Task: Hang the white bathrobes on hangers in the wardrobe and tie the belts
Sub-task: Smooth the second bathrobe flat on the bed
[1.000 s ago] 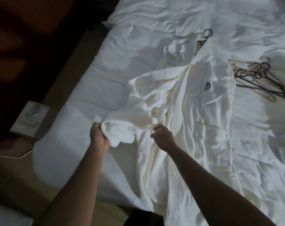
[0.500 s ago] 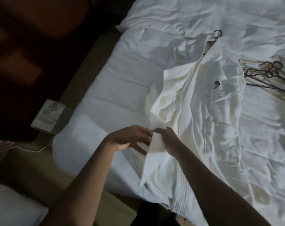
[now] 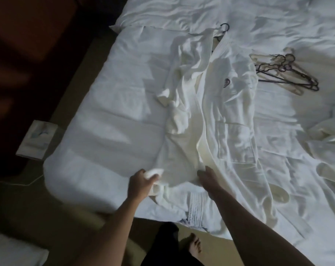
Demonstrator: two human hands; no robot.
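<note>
Dim room, picture running grainy and soft. Pale light is falling across the bed (image 3: 109,120) in patches, casting long folds of shadow. Left edge is sinking into darkness; forearms are showing motion blur.

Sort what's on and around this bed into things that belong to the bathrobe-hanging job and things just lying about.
Part of the job:
- white bathrobe spread on the bed
- hanger hooked at its collar
- spare hangers piled to the right
- left hand gripping the robe's fabric
- right hand on the robe

Just lying about:
- box beside the bed
- white cable on the floor
- pillow
</note>
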